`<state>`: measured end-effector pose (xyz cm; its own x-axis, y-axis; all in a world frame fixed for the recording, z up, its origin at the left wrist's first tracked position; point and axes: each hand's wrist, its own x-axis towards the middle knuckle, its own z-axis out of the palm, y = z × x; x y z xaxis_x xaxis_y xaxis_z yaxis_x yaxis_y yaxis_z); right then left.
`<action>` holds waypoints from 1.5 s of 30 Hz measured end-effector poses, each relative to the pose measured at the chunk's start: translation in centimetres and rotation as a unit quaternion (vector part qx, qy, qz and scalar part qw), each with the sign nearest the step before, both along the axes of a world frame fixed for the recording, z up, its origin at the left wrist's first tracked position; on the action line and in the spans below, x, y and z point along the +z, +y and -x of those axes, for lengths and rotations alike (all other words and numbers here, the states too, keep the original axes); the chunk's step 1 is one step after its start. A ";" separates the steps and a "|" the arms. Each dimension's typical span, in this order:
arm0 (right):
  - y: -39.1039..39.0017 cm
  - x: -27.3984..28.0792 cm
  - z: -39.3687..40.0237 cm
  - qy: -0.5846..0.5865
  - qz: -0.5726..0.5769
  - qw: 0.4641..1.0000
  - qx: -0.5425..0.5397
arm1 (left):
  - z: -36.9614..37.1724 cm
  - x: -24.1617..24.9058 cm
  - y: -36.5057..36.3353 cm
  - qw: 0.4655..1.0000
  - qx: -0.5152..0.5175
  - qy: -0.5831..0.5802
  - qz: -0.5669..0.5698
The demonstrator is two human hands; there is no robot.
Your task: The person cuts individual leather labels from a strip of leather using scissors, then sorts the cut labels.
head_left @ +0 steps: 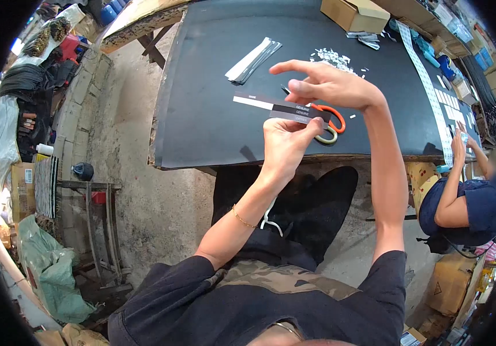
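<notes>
My left hand (pixel 285 144) pinches several printed label strips (pixel 282 109), dark and white, lettered "GENUINE", and holds them up over the black tabletop (pixel 201 115). Just above and beyond the strips hovers my right hand (pixel 337 86), its index finger stretched out and thumb apart, with nothing seen in it. Partly hidden behind the strips and my hands lie scissors (pixel 340 120) with one orange and one pale handle loop. A stack of long silvery strips (pixel 253 60) rests farther back on the table. Beyond my right hand is a pile of small white cut pieces (pixel 331 56).
A cardboard box (pixel 354 14) stands at the table's far edge beside more strips (pixel 366 39). At right, a long white strip (pixel 427 75) runs across the table, and a co-worker (pixel 467 202) sits handling white pieces. A wooden stand (pixel 100 225) is on the floor at left.
</notes>
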<state>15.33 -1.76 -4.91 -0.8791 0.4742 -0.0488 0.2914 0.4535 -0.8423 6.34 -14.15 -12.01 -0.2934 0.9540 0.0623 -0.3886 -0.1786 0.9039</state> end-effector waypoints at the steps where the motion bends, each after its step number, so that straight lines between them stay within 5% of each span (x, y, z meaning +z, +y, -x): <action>1: 0.4 0.2 0.7 -0.019 0.004 1.000 0.024 | 0.0 0.0 -0.2 1.000 -0.008 -0.007 -0.001; 12: -1.0 1.2 3.9 0.001 0.069 0.992 0.103 | 1.3 -0.5 -1.7 0.999 -0.014 0.011 0.048; 16: -1.5 0.5 1.8 0.115 0.082 0.989 -0.039 | 3.6 -0.4 -2.8 0.995 0.009 0.082 0.062; 18: -3.4 -0.4 0.3 0.296 0.164 0.920 -0.196 | 5.5 -0.3 -3.0 0.992 0.059 0.104 0.050; 20: -5.1 -2.5 -0.5 0.341 0.205 0.892 -0.215 | 7.0 0.4 -3.0 0.993 0.083 0.088 0.016; 23: -8.8 -4.1 0.6 0.494 0.299 0.742 -0.341 | 7.4 1.5 -2.9 0.992 0.084 0.088 -0.021; 26: -10.4 -5.2 1.5 0.563 0.294 0.686 -0.355 | 6.8 2.1 -2.6 0.992 0.083 0.078 -0.048; 28: -10.9 -5.0 1.9 0.571 0.283 0.676 -0.370 | 6.5 2.2 -2.5 0.993 0.082 0.013 -0.079; 45: -11.8 -5.9 1.6 0.590 0.240 0.660 -0.399 | 5.4 2.8 -2.8 0.979 0.128 0.131 -0.089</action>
